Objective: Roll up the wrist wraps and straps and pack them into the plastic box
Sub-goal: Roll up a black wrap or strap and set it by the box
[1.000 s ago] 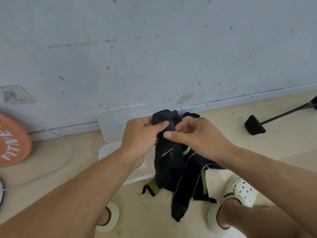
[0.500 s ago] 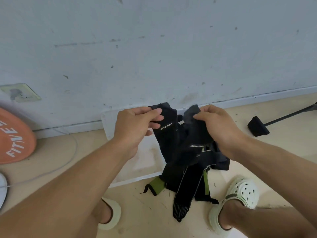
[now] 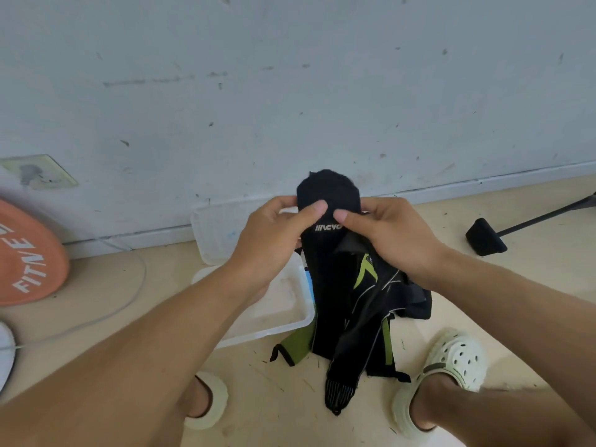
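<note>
A scuffed pale blue-grey wall meets a beige floor just beyond our hands, and everything we handle sits in front of that skirting line. We hold a black wrist wrap up between us: our left hand pinches its upper part with the thumb pressed on the front and the fingers curled behind, while our right hand pinches the same wrap from the other side, thumb tip almost touching the left thumb. White lettering shows on the wrap just below the two thumbs (we can only read part of it). Beneath our hands a bundle of straps hangs down, black with green bands and thin pale edging; whether its lower ends rest on the floor between our feet we cannot tell. The plastic box lies on the floor below our left hand, clear and shallow, its right edge touching or hidden by the hanging straps. Its lid leans against the wall just beyond our left hand. Far to the left of our left hand an orange weight plate with white letters stands against the wall, and a thin pale cable curves across the floor beside it. Above the plate there is a wall socket. Well to the right of our right hand a black rubber foot on a rod rests on the floor. We wear pale perforated clogs, one beneath each forearm
</note>
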Motion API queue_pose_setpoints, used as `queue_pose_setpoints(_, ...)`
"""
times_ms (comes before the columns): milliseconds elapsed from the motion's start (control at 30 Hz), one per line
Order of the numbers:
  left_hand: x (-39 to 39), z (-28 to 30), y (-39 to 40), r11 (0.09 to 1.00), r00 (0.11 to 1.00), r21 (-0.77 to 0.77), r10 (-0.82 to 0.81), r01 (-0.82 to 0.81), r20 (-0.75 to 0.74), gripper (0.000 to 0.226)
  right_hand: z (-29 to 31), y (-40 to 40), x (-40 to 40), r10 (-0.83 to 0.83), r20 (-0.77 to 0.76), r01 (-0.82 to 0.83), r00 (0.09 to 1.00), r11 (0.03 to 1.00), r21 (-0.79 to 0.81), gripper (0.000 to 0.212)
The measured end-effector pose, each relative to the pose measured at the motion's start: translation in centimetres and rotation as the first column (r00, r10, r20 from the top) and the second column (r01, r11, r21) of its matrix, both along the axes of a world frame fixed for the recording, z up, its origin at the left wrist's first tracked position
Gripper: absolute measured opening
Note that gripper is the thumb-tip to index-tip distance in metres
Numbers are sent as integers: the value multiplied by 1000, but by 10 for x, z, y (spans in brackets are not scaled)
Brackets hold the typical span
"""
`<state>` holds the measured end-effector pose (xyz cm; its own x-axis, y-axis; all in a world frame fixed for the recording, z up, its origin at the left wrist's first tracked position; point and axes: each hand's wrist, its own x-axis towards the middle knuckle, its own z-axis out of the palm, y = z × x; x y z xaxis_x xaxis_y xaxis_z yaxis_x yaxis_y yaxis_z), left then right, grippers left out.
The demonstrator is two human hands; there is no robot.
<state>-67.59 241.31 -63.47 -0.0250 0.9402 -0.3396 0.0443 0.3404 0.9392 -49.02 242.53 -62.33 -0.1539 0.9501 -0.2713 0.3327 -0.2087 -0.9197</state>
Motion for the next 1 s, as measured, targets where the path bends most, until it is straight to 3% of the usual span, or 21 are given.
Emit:
queue_pose_setpoints(133,2,-11,-3,999,997,-32,-15,13,-77,11,16,4,-1,-125,-190,119,974,992,-41,15)
queue_pose_setpoints(300,-1,-2,5,983,982,4,181,-181,48,14,25,1,4,75,15,-70,997,972,-226,17)
queue_pose_setpoints(400,-5,1,6,974,971,-27,225,-223,84,14,23,-2,3,131,22,-119,991,952,-283,21)
queue_pose_setpoints(600,-9,1,7,967,966,8,255,-256,33,13,31,1,7,197,46,-178,979,948,-264,20)
queue_pose_setpoints(867,-13,3,8,939,939,83,340,-335,-49,9,31,0,8,401,289,-357,869,914,-194,18)
queue_pose_setpoints(1000,-13,5,7,952,953,68,301,-300,-14,10,20,-7,1,289,289,-266,913,957,-117,9)
